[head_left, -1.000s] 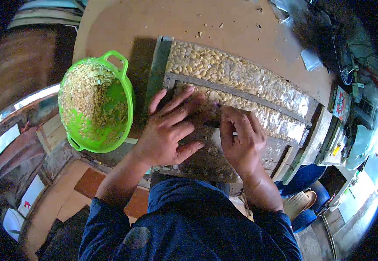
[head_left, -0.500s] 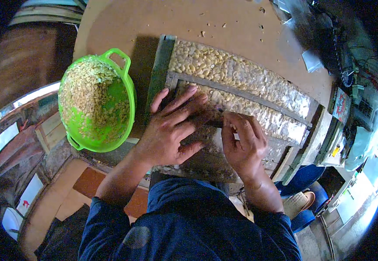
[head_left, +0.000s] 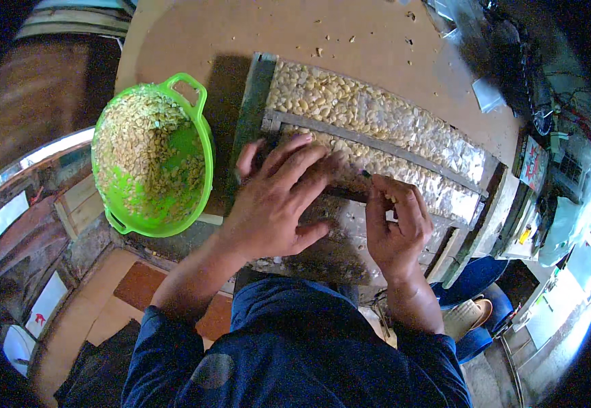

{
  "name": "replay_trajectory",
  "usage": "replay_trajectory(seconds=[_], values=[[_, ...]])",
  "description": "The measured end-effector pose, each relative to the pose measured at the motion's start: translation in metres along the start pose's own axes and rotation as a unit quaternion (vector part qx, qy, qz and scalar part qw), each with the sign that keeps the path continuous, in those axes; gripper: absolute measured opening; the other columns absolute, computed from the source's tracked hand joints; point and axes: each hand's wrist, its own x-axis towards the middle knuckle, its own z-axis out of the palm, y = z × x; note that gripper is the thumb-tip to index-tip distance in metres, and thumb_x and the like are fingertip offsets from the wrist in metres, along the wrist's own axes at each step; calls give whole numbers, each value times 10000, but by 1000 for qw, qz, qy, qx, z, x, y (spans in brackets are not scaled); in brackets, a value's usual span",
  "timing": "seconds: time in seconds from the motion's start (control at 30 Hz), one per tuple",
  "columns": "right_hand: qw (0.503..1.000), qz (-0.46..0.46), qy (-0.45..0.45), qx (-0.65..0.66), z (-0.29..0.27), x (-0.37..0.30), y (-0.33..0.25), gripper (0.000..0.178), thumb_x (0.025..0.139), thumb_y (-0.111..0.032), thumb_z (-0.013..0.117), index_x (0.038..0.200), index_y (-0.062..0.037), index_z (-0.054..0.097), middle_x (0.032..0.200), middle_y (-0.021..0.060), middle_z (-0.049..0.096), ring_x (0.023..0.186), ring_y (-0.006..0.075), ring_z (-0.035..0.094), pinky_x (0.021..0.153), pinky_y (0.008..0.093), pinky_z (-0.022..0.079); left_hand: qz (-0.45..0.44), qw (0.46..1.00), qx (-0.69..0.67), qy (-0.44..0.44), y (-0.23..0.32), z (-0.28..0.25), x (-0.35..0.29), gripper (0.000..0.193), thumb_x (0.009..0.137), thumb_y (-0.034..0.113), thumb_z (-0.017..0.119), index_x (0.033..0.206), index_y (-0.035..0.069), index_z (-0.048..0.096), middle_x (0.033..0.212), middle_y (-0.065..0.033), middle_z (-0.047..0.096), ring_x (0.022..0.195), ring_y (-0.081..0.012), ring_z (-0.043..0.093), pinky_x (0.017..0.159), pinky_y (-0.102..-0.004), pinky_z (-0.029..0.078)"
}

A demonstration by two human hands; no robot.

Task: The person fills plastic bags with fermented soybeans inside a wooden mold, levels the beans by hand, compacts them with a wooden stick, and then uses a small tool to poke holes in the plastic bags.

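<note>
A wooden frame (head_left: pixel 377 143) holds two long rows of pale split beans under clear plastic, a far row (head_left: pixel 336 95) and a near row (head_left: pixel 404 173). My left hand (head_left: pixel 268 197) lies over the left end of the near row, palm down, its fingers spread and slightly blurred. My right hand (head_left: pixel 401 228) is at the near edge of that row, thumb and fingertips pinched together. A tiny dark tip shows by its fingertips; what it belongs to is hidden. To the left stands a bright green two-handled basin (head_left: pixel 207 143) partly filled with loose split beans (head_left: pixel 132 146).
The frame rests on a brown tabletop (head_left: pixel 220 24) with scattered bean bits on its far part. A dark cable and clutter (head_left: pixel 540 88) line the right side. Blue containers (head_left: pixel 475 279) stand lower right, below the table. A dark cloth (head_left: pixel 98 367) lies on the floor at lower left.
My right hand has shifted a little to the right along the near row's edge, still pinched. My left hand has also moved slightly right, its fingers still spread.
</note>
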Motion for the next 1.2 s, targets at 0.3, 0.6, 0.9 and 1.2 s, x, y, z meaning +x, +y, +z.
replay_trajectory(seconds=[0.3, 0.6, 0.9, 1.2], values=[[999, 26, -12, 14, -2, 0, -6, 224, 779, 49, 722, 983, -41, 696, 908, 119, 721, 744, 260, 695, 641, 334, 558, 25, 998, -30, 38, -21, -11, -16, 484, 811, 520, 696, 1104, 136, 729, 1546, -124, 409, 1481, -342, 280, 1150, -625, 127], [999, -20, -43, 23, 15, 17, -18, 151, 835, 42, 707, 972, -20, 696, 884, 117, 714, 691, 178, 681, 612, 288, 559, 11, 998, -49, 36, -30, -5, -29, 537, 847, 512, 666, 1243, 149, 681, 1498, -109, 478, 1484, -318, 303, 1164, -607, 99], [993, -96, -60, -15, 35, 29, -26, 206, 789, 47, 722, 975, -35, 696, 877, 118, 708, 731, 266, 686, 655, 341, 561, 10, 998, -46, 41, -29, -2, -31, 559, 847, 507, 664, 1287, 162, 657, 1499, -92, 471, 1492, -319, 277, 1151, -630, 116], [984, -150, -88, -42, 37, 27, -22, 304, 772, -36, 734, 1073, -59, 696, 946, 110, 697, 775, 286, 664, 680, 389, 555, 19, 996, -67, 64, -32, 3, -33, 571, 838, 492, 672, 1301, 159, 644, 1508, -74, 466, 1483, -322, 300, 1141, -649, 133]])
